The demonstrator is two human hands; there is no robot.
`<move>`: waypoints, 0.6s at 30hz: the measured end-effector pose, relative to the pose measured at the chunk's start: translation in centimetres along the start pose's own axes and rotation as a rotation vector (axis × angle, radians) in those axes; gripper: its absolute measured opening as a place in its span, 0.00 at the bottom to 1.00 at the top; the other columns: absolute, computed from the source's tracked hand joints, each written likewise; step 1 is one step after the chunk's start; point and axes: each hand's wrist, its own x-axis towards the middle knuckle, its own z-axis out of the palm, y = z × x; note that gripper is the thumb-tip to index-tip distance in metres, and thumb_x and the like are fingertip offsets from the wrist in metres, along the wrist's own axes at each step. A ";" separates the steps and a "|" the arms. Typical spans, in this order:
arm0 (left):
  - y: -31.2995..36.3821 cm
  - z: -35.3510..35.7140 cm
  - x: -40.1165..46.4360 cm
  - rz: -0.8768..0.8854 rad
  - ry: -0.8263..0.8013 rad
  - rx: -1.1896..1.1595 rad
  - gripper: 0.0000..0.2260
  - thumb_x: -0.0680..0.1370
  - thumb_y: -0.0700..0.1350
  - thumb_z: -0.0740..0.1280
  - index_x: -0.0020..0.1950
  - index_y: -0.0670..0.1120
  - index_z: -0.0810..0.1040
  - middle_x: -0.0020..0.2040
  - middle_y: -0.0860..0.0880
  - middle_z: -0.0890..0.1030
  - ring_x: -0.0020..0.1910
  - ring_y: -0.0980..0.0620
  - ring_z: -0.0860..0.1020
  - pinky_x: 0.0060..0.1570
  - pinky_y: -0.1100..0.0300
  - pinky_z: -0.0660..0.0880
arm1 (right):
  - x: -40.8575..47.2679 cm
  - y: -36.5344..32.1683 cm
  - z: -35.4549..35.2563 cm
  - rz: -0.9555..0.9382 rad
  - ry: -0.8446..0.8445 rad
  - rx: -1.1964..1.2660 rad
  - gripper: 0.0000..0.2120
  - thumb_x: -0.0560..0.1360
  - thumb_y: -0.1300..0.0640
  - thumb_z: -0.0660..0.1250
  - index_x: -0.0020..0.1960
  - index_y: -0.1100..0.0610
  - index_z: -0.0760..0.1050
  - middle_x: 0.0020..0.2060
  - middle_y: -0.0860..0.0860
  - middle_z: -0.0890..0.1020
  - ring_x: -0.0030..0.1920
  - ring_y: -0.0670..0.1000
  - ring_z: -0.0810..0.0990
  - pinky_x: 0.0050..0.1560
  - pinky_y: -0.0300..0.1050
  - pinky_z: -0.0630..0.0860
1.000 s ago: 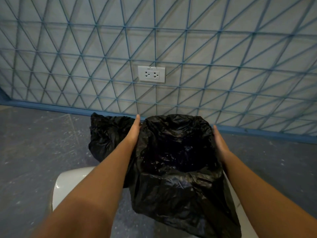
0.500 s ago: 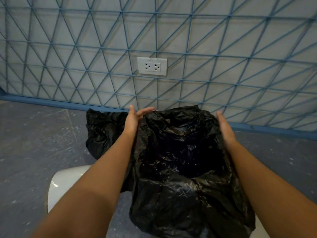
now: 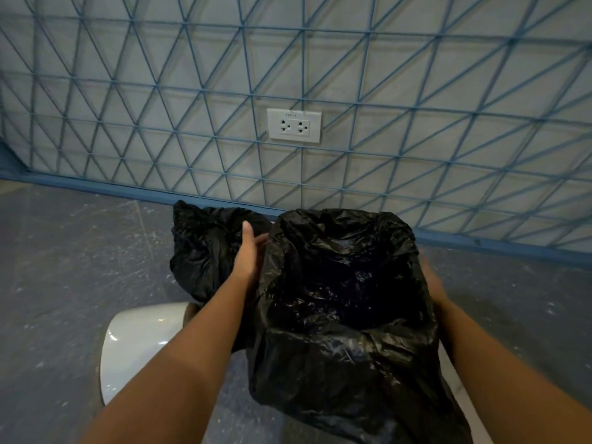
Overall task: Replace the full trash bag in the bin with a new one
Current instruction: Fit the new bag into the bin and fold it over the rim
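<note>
- At far left, a white curved object (image 3: 141, 344), perhaps the bin's lid or part of a seat, lies on the grey floor (image 3: 64, 267); what it is cannot be told for sure.
- Just beyond it, against the blue skirting, the full bag (image 3: 205, 251) sits bunched and lumpy on the floor, already out of the bin.
- The left hand (image 3: 248, 254) lies flat along the left outer side of the new bag (image 3: 346, 315), fingers extended and the thumb reaching toward the rim; it presses the film rather than clenching it, and whether any film is pinched cannot be told.
- The new bag is in the middle, mouth spread wide and dark inside, its edge folded outward over what is judged to be the bin beneath, which is fully covered.
- The film looks thin, light, limp and slippery, so it would likely slide back in if released. The folded rim is the place to hold and pull down, gently enough not to tear it.
- The right hand (image 3: 432, 280) rests against the right side, mostly hidden behind the plastic; its grip cannot be made out.
- A wall socket (image 3: 294, 125) sits above on the patterned wall.
</note>
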 end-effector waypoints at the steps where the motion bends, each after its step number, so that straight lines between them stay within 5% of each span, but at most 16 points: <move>1: 0.4 -0.2 -0.4 0.043 0.018 0.024 0.29 0.81 0.59 0.43 0.67 0.40 0.70 0.61 0.45 0.74 0.56 0.48 0.74 0.55 0.54 0.67 | 0.3 -0.7 -0.1 -0.038 0.042 -0.019 0.27 0.82 0.47 0.45 0.70 0.65 0.66 0.63 0.58 0.74 0.64 0.61 0.72 0.61 0.51 0.68; 5: 1.5 -0.3 -2.1 0.148 0.006 0.139 0.30 0.82 0.57 0.41 0.69 0.41 0.70 0.61 0.45 0.73 0.62 0.50 0.70 0.58 0.57 0.65 | -1.6 -3.5 0.1 -0.068 0.066 -0.009 0.27 0.82 0.45 0.44 0.68 0.62 0.69 0.64 0.57 0.74 0.65 0.58 0.72 0.51 0.43 0.69; 8: 2.1 -0.2 -3.7 0.168 0.014 0.181 0.29 0.81 0.59 0.40 0.71 0.45 0.68 0.71 0.43 0.68 0.71 0.45 0.65 0.66 0.52 0.62 | -3.1 -3.9 0.5 -0.089 0.035 -0.030 0.26 0.82 0.45 0.44 0.70 0.58 0.67 0.65 0.53 0.73 0.66 0.55 0.71 0.59 0.44 0.67; 12: 2.9 -0.5 -6.4 0.207 -0.001 0.265 0.28 0.81 0.59 0.40 0.73 0.47 0.65 0.71 0.44 0.68 0.70 0.45 0.66 0.66 0.53 0.62 | -5.8 -4.3 1.0 -0.198 0.082 -0.179 0.26 0.80 0.41 0.45 0.74 0.48 0.62 0.73 0.52 0.65 0.72 0.55 0.64 0.73 0.53 0.60; 18: 4.3 -1.6 -10.6 0.215 -0.022 0.329 0.26 0.81 0.59 0.40 0.76 0.52 0.58 0.70 0.44 0.70 0.69 0.44 0.68 0.63 0.51 0.62 | -9.5 -5.2 2.5 -0.434 0.103 -0.486 0.25 0.82 0.46 0.45 0.73 0.57 0.63 0.73 0.55 0.65 0.73 0.54 0.61 0.72 0.46 0.56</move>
